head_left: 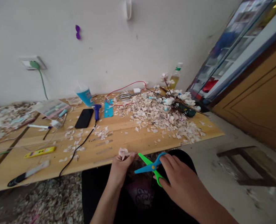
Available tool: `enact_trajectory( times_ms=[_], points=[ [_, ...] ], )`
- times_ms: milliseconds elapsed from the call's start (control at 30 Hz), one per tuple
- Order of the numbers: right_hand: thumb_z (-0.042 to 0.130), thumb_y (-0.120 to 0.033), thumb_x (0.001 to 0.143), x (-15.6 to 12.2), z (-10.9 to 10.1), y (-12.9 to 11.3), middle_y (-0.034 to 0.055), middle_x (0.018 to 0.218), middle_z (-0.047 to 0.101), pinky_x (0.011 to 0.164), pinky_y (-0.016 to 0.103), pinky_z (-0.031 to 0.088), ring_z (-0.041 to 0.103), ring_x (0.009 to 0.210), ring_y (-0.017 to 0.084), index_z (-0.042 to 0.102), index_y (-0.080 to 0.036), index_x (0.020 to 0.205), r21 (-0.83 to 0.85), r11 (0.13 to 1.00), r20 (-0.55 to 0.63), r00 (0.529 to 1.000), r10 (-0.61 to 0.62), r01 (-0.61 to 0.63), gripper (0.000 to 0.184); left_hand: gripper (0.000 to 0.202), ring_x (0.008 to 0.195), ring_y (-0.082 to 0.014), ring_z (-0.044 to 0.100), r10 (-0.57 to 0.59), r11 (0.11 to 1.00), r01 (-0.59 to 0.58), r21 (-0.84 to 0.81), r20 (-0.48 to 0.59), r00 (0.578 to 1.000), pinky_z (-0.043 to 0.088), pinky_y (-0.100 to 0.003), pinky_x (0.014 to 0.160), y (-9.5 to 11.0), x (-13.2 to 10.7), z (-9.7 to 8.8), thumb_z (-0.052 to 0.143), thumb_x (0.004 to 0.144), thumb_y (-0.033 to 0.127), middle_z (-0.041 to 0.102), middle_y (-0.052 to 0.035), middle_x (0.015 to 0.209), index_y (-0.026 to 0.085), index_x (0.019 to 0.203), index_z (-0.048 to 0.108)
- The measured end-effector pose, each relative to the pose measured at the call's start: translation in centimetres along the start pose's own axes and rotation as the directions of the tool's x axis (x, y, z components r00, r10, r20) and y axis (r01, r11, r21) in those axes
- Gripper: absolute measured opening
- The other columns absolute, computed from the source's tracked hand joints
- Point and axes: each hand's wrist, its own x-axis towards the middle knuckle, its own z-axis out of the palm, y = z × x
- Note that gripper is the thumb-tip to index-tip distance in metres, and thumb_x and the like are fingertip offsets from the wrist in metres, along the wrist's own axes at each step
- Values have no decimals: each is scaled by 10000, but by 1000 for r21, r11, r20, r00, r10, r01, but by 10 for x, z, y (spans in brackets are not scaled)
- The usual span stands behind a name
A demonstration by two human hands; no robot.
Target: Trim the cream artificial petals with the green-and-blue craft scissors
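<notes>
At the lap, over the dark clothing (96,186), the bare left hand (119,168) has its thumb and forefinger pinched on a small, pale, curled petal-like piece (122,152), held just off the table's near edge. Taking the scissors' pivot as the centre, with twelve o'clock toward the wall, that piece lies at ten o'clock. The bare right hand (178,174), at three to four o'clock, grasps the blue-and-green plastic scissors (153,167), its fingers curled around the handle loops. The blades stand spread, their mouth facing the left hand, with the green tip near its fingertips.

The step in hand appears to be cutting or trimming, at the point before the blades meet the piece. A clean cut from here would call for a steady left pinch, fingertips drawn clear of the blades, and the piece presented between them before the right hand squeezes.

Farther off, on the light wooden table (119,133), a yellow plastic-cased cutter (40,152) lies at nine o'clock and a black flat smartphone (84,118) at ten. A blue pistol-shaped glue gun (96,112) lies between ten and eleven. Straight ahead at twelve spreads a loose heap of pale papery petals (144,112), with a white-flowered branch (189,98) at one. Beyond it, a clear bottle of yellowish liquid (175,77) stands before the white wall (105,46).
</notes>
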Motion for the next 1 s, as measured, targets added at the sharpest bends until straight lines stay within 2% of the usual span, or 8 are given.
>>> enact_trajectory(
  times_ms=[133, 267, 333, 467, 600, 767, 900, 1000],
  points=[
    [645, -258, 819, 3, 2, -10, 21, 798, 671, 609, 276, 538, 624, 670, 169, 622, -227, 922, 499, 846, 36, 980, 197, -188, 111, 266, 760, -197, 669, 160, 926, -184, 331, 96, 982, 506, -290, 723, 2, -1, -4, 698, 807, 410, 735, -75, 801, 145, 820, 710],
    [716, -322, 806, 15, 37, -20, 45, 906, 734, 766, 313, 594, 704, 781, 187, 675, -218, 954, 880, 398, 97, 919, 383, -259, 185, 207, 713, -181, 627, 398, 640, -424, 641, 196, 896, 469, -283, 680, -4, -4, -5, 546, 911, 324, 664, -46, 755, 176, 799, 637],
    [749, -339, 786, 24, 55, -26, 73, 1025, 740, 871, 364, 586, 718, 913, 224, 681, -216, 1020, 950, 217, 106, 883, 457, -226, 273, 184, 684, -167, 601, 496, 475, -502, 723, 251, 831, 447, -268, 653, -7, -5, -5, 535, 914, 267, 623, -32, 731, 185, 758, 590],
    [823, -282, 710, 40, 72, -36, 84, 1165, 707, 1004, 405, 524, 653, 1132, 254, 650, -227, 1095, 985, 125, 34, 842, 538, -120, 426, 159, 690, -164, 588, 568, 246, -573, 782, 363, 739, 426, -258, 638, -8, -9, -2, 530, 922, 206, 610, -30, 740, 188, 768, 566],
    [844, -279, 679, 52, 75, -33, 62, 1027, 735, 866, 372, 589, 698, 1011, 238, 619, -223, 1038, 992, -27, 123, 853, 508, -127, 428, 204, 670, -165, 581, 534, 130, -571, 810, 428, 729, 416, -267, 631, -5, -11, -1, 528, 933, 218, 601, -29, 716, 186, 735, 565],
    [867, -255, 641, 56, 82, -21, 16, 953, 724, 793, 289, 583, 710, 893, 178, 625, -225, 971, 987, -90, 158, 847, 508, -130, 410, 130, 761, -193, 613, 465, 253, -534, 806, 382, 798, 441, -289, 694, 0, -14, -4, 616, 890, 263, 649, -39, 777, 198, 778, 627],
    [867, -256, 639, 57, 88, -12, -6, 937, 707, 745, 245, 567, 696, 833, 138, 631, -227, 959, 980, -127, 196, 823, 533, -151, 398, 241, 775, -196, 639, 334, 644, -383, 662, 208, 919, 483, -292, 693, 1, -12, -1, 725, 802, 392, 692, -51, 877, 201, 935, 666],
    [883, -233, 592, 57, 89, -9, -13, 961, 698, 701, 225, 560, 687, 789, 123, 634, -229, 943, 977, -135, 213, 814, 541, -165, 430, 315, 734, -178, 645, 255, 845, -267, 464, 90, 963, 496, -276, 673, -1, -7, 5, 734, 777, 428, 703, -53, 844, 183, 968, 684]
  ],
)
